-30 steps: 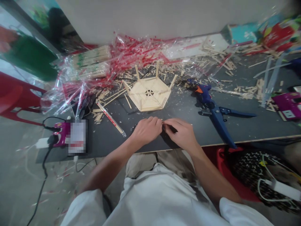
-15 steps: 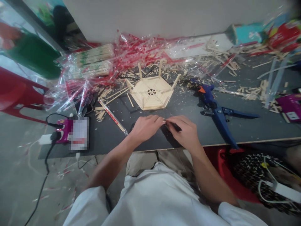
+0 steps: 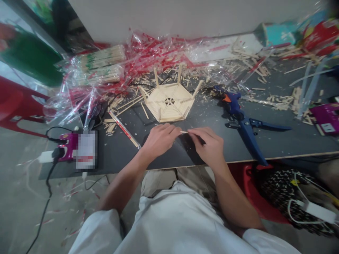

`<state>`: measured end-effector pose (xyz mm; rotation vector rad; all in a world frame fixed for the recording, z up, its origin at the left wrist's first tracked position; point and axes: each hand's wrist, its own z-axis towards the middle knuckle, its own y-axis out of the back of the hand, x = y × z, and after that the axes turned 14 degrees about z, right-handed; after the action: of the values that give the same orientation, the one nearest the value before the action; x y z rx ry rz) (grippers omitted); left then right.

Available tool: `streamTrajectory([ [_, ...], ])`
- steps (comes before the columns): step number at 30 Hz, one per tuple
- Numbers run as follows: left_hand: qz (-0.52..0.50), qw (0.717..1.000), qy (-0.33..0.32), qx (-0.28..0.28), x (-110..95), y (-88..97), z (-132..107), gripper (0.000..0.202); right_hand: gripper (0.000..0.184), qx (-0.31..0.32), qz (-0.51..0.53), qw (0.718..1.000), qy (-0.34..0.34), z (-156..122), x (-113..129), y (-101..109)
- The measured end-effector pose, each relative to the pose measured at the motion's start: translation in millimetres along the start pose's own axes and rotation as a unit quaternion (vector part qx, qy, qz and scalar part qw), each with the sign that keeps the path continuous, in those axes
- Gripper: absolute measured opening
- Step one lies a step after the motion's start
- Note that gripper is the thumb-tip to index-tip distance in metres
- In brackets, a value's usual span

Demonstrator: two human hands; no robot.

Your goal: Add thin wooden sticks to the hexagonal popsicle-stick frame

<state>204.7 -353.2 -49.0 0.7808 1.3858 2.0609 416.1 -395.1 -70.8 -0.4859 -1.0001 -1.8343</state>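
Observation:
Between my two hands a short piece of pale wooden stick (image 3: 184,132) shows, lying nearly level. My left hand (image 3: 162,138) is closed on its left end, and my right hand (image 3: 208,141) pinches the right end between thumb and fingers. Just beyond them stands a hexagonal frame of wooden sticks (image 3: 172,112), with upright posts at its corners and a small spoked opening in the middle. To the right of my right hand lie blue-handled cutters (image 3: 247,132), next to a blue glue gun (image 3: 231,102) with an orange trigger.
Wrapped chopsticks (image 3: 124,128) lie left of my left hand. A phone (image 3: 87,150) and a purple power strip (image 3: 68,146) sit at the left edge. Red and clear wrappers (image 3: 159,49), packed stick bundles (image 3: 102,63) and cut stick bits (image 3: 283,100) crowd the table's back.
My hands have drawn slightly apart, so more of the stick piece shows between the fingertips. The whole view has shifted a little; the hexagonal frame stays in place on the table.

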Motion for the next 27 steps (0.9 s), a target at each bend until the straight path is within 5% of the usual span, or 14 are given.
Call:
streamTrajectory([
  [3, -0.024, 1.000, 0.008, 0.000, 4, 2.2, -1, 0.028, 0.017, -0.010, 0.010, 1.000, -0.012, 2, 4, 0],
  [8, -0.068, 0.996, 0.044, -0.037, 8, 6.4, -1, 0.030, 0.017, -0.143, -0.067, 0.987, -0.006, 0, 6, 10],
  [11, -0.086, 0.993, 0.056, -0.060, 9, 7.5, 0, 0.026, 0.004, -0.212, -0.101, 0.972, 0.031, -8, 2, 34],
  [15, -0.059, 0.992, 0.063, -0.090, 9, 8.2, 2, 0.023, 0.015, -0.286, -0.170, 0.943, 0.005, -19, -15, 89],
  [16, -0.046, 0.992, 0.068, -0.101, 8, 8.4, 2, 0.023, 0.019, -0.279, -0.203, 0.938, -0.021, -22, -21, 104],
  [21, -0.037, 0.990, 0.095, -0.101, 8, 8.9, 3, 0.027, 0.022, -0.042, -0.306, 0.936, -0.170, -36, -54, 160],
  [25, -0.039, 0.989, 0.087, -0.110, 7, 7.5, 3, 0.027, 0.099, 0.124, -0.320, 0.884, -0.316, -39, -56, 171],
  [27, -0.036, 0.990, 0.084, -0.106, 7, 6.8, 3, 0.028, 0.115, 0.167, -0.328, 0.868, -0.334, -37, -52, 171],
])
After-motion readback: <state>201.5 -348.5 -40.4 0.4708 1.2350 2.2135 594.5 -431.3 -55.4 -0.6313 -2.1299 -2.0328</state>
